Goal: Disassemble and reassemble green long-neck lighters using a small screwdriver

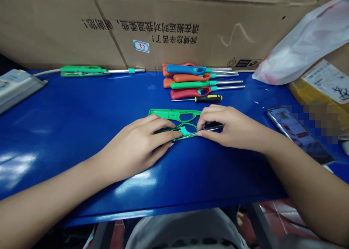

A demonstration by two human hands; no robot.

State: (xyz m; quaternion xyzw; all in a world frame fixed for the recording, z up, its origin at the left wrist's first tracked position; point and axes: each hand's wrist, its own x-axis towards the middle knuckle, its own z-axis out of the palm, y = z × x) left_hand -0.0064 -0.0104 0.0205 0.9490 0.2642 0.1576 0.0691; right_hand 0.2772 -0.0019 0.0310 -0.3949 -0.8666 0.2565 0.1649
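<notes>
An opened green gas lighter lies in two halves at the middle of the blue table. My left hand grips the nearer green lighter half, with its fingertips at the teal trigger. Thumb and fingers of my right hand are closed on the same half, at its barrel end. A metal tube runs partly under that hand. Just behind lies the other green shell half, its right end hidden by my right fingers. Small parts under my fingertips are hidden.
Behind my hands lie a black-and-yellow screwdriver and several lighters. Another green lighter lies at the back left, near a white power strip. A cardboard box walls the back. At right are a phone and plastic bag.
</notes>
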